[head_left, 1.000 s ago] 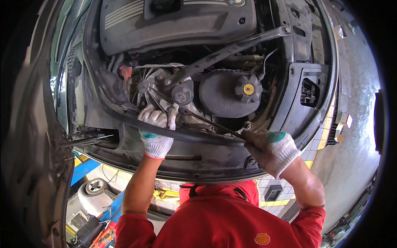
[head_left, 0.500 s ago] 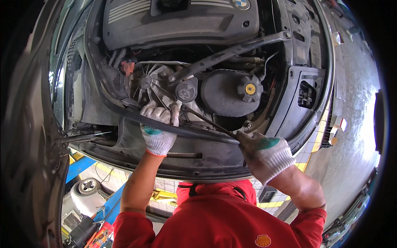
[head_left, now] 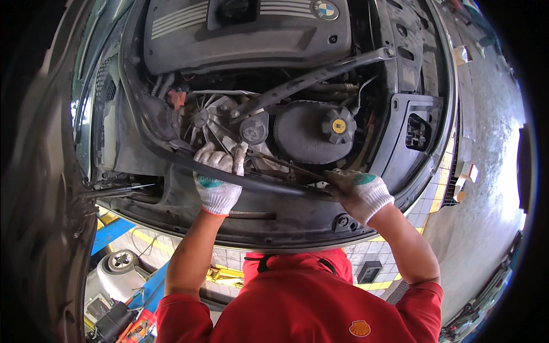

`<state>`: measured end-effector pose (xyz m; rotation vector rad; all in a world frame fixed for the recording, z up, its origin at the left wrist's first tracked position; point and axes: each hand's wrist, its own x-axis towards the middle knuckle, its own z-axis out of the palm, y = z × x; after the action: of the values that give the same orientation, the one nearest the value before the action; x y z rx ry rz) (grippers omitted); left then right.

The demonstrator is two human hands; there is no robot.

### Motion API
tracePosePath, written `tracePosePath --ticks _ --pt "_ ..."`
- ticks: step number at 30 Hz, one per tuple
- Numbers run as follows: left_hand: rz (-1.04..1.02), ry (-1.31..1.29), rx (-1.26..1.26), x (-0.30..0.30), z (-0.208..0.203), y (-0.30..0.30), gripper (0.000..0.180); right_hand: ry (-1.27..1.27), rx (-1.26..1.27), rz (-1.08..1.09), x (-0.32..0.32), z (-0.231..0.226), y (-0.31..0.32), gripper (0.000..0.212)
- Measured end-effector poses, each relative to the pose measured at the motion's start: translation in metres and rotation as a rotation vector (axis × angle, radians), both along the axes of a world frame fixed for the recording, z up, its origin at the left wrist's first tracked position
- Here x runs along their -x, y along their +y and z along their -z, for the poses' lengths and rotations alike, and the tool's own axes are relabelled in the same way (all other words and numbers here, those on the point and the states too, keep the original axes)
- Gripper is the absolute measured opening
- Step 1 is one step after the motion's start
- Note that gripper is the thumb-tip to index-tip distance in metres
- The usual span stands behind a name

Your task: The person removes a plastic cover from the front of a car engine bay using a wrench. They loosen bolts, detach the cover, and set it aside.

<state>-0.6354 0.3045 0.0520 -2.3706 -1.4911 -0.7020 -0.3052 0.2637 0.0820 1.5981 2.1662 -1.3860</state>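
Both hands wear whitish knit gloves with green patches, the right one heavily soiled. My right hand (head_left: pixel 363 194) is closed around the near end of a long, thin, dark metal bar tool (head_left: pixel 286 164). From there the bar slants up and left toward my left hand (head_left: pixel 220 180). The fingers of that hand are curled beside the ribbed strut tower (head_left: pixel 201 116), its thumb near the bar's far end. What they hold, and the tool's head, cannot be made out. A black rubber strip (head_left: pixel 274 186) crosses in front of the left glove.
A round black cap (head_left: pixel 253 130) and a dark reservoir (head_left: pixel 309 134) with a yellow-centred cap (head_left: pixel 338 126) lie beyond the hands. A diagonal brace (head_left: pixel 314 80) runs below the engine cover (head_left: pixel 246 43). The fender edge (head_left: pixel 274 240) borders the near side.
My right hand has swung the bar's near end upward, farther into the engine bay, uncovering a round fitting on the fender edge. My left hand has barely moved.
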Motion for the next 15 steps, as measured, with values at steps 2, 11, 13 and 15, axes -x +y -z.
tracePosePath --ticks 2,11,13,15 --pt "-0.02 0.002 0.03 -0.001 -0.004 -0.003 0.035 0.026 0.028 0.021 -0.005 -0.017 0.001 0.043" --pt "0.015 -0.035 0.039 0.0 -0.002 -0.004 0.029 0.391 0.154 0.288 -0.01 -0.045 -0.035 0.041" --pt "0.023 -0.002 0.03 -0.002 -0.005 -0.005 0.028 0.394 0.18 0.337 -0.007 -0.042 -0.043 0.04" --pt "0.05 0.059 0.012 -0.003 -0.01 -0.005 0.027 0.393 0.22 0.386 -0.003 -0.043 -0.049 0.04"
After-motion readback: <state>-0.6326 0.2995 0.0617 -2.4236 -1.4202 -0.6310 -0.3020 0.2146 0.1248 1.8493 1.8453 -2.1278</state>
